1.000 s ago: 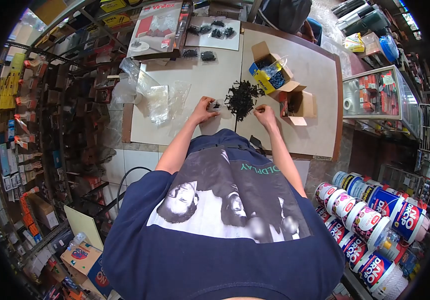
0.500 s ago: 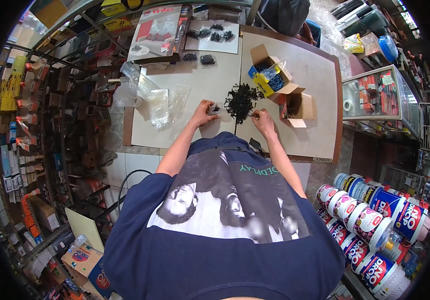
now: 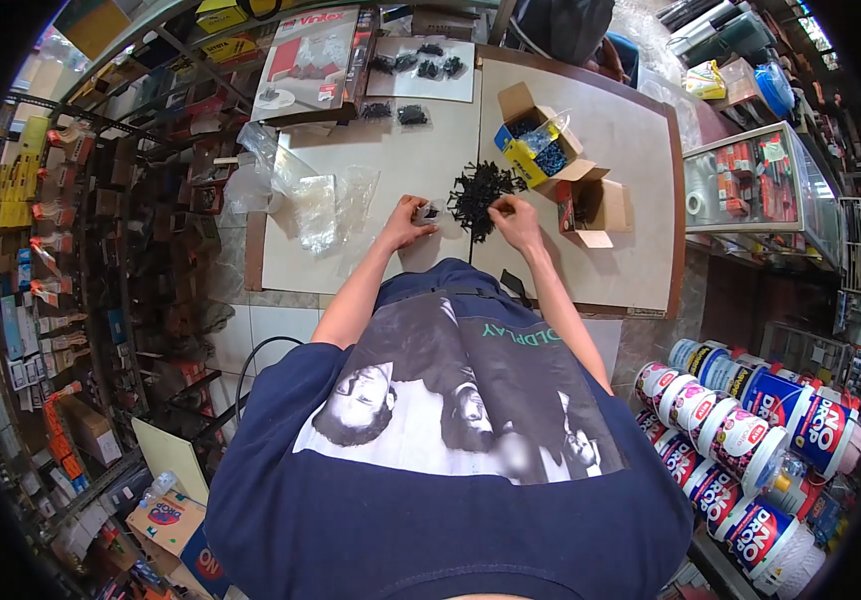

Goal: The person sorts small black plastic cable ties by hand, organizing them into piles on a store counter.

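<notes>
A loose pile of black screws (image 3: 478,192) lies in the middle of the white table (image 3: 410,165). My left hand (image 3: 407,222) holds a small clear bag (image 3: 430,212) with a few black screws in it, just left of the pile. My right hand (image 3: 516,220) reaches into the pile's right edge, fingers pinched among the screws. Whether it has any screws in its fingers is too small to tell.
An open yellow-and-blue box (image 3: 540,150) and an open brown carton (image 3: 595,208) stand right of the pile. Empty clear bags (image 3: 315,195) lie at the left. Filled small bags (image 3: 420,68) rest at the far edge. Paint tubs (image 3: 750,440) stand on the floor at the right.
My right hand has moved left and up from beside the pile to its right edge. My left hand has stayed in place with the bag.
</notes>
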A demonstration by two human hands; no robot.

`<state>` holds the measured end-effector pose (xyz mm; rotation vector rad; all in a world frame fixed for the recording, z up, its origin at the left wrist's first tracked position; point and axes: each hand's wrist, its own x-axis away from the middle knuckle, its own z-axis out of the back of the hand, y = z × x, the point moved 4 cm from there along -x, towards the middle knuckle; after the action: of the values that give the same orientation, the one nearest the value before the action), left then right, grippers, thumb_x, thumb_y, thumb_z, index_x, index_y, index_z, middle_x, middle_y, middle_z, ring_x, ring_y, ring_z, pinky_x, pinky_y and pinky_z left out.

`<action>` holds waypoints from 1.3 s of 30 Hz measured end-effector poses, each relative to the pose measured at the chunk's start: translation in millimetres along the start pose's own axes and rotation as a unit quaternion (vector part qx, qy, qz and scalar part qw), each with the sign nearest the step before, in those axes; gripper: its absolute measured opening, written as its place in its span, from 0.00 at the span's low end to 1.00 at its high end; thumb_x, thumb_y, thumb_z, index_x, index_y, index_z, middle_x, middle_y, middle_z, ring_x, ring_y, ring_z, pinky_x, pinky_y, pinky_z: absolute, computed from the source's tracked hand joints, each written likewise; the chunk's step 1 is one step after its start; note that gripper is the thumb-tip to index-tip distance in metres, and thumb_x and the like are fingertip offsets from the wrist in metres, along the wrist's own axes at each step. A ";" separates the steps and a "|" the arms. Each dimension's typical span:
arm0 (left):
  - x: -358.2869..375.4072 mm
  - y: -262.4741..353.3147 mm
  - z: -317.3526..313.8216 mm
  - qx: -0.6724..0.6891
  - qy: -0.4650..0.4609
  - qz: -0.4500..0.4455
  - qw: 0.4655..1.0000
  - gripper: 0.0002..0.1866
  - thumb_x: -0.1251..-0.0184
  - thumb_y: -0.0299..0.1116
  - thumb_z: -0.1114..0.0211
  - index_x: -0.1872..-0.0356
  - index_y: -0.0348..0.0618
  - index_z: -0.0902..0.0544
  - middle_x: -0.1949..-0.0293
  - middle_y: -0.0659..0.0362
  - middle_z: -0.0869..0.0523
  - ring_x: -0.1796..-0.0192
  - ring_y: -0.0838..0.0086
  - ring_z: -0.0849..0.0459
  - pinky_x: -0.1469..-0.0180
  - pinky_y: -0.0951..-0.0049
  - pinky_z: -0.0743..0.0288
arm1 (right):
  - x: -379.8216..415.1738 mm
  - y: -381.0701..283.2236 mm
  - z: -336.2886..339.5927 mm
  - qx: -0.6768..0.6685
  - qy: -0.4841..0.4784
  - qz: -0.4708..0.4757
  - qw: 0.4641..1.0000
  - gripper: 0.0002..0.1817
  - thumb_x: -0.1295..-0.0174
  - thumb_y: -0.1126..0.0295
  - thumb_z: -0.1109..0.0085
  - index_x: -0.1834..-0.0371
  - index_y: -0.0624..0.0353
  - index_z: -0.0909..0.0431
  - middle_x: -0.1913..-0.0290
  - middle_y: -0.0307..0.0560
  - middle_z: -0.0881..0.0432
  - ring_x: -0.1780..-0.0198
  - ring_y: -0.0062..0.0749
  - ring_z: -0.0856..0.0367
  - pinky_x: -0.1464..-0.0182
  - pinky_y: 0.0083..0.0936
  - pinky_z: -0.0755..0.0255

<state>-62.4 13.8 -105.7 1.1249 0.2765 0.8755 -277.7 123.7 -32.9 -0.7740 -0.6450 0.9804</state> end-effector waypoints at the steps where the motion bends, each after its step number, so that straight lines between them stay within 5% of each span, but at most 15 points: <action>1: 0.4 -0.3 -0.3 0.000 0.000 0.000 1.000 0.29 0.60 0.34 0.24 0.52 0.42 0.25 0.53 0.54 0.28 0.52 0.64 0.25 0.48 0.69 0.28 | -2.1 -13.8 -6.5 -0.011 -0.014 0.022 1.000 0.10 0.49 0.69 0.37 0.68 0.64 0.21 0.67 0.50 0.19 0.67 0.30 0.19 0.63 0.24 0.26; 9: -1.7 -7.0 -1.4 -0.009 0.004 -0.025 1.000 0.30 0.59 0.35 0.24 0.52 0.41 0.25 0.52 0.54 0.28 0.52 0.63 0.25 0.48 0.69 0.28 | -0.1 -30.0 -32.4 -0.143 -0.094 -0.020 0.985 0.13 0.46 0.66 0.37 0.64 0.64 0.22 0.70 0.45 0.18 0.69 0.25 0.21 0.64 0.23 0.26; 17: -0.7 0.0 0.7 -0.006 -0.011 -0.008 1.000 0.29 0.58 0.35 0.25 0.51 0.41 0.25 0.52 0.55 0.29 0.53 0.65 0.25 0.48 0.70 0.28 | 5.7 86.6 -2.1 -0.008 0.028 -0.117 0.993 0.12 0.46 0.67 0.38 0.64 0.65 0.21 0.70 0.47 0.18 0.66 0.27 0.19 0.62 0.23 0.26; 21: -0.7 -2.2 0.3 -0.006 -0.016 -0.012 1.000 0.28 0.56 0.36 0.25 0.51 0.41 0.26 0.52 0.55 0.29 0.53 0.66 0.26 0.48 0.71 0.29 | 17.2 82.3 -2.5 0.019 0.016 -0.144 0.989 0.15 0.51 0.65 0.36 0.62 0.61 0.21 0.67 0.50 0.17 0.63 0.37 0.18 0.57 0.29 0.26; 31: -0.8 -4.9 -1.4 0.010 -0.005 -0.006 1.000 0.30 0.60 0.35 0.24 0.51 0.42 0.25 0.52 0.54 0.28 0.51 0.64 0.25 0.47 0.69 0.28 | -2.2 53.9 -13.7 0.078 0.006 -0.088 0.993 0.13 0.51 0.65 0.36 0.64 0.60 0.19 0.68 0.50 0.17 0.65 0.38 0.18 0.60 0.29 0.26; 34: -0.4 -3.4 -0.6 0.010 0.000 -0.006 1.000 0.30 0.60 0.35 0.24 0.51 0.42 0.25 0.52 0.54 0.28 0.51 0.64 0.25 0.46 0.68 0.29 | -0.9 54.4 -9.7 0.087 0.024 -0.077 0.993 0.10 0.50 0.66 0.36 0.69 0.62 0.18 0.74 0.46 0.17 0.71 0.30 0.19 0.65 0.25 0.26; 39: -1.4 -4.2 -0.6 -0.004 0.003 -0.015 1.000 0.30 0.60 0.35 0.24 0.51 0.42 0.25 0.52 0.54 0.28 0.53 0.64 0.24 0.48 0.69 0.28 | 2.7 45.7 4.6 0.063 0.055 -0.100 0.991 0.09 0.50 0.67 0.39 0.68 0.61 0.18 0.72 0.50 0.16 0.68 0.37 0.17 0.62 0.28 0.25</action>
<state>-61.7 12.6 -110.0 1.1088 0.2936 0.8527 -301.9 142.9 -67.0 -0.6340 -0.5476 0.7805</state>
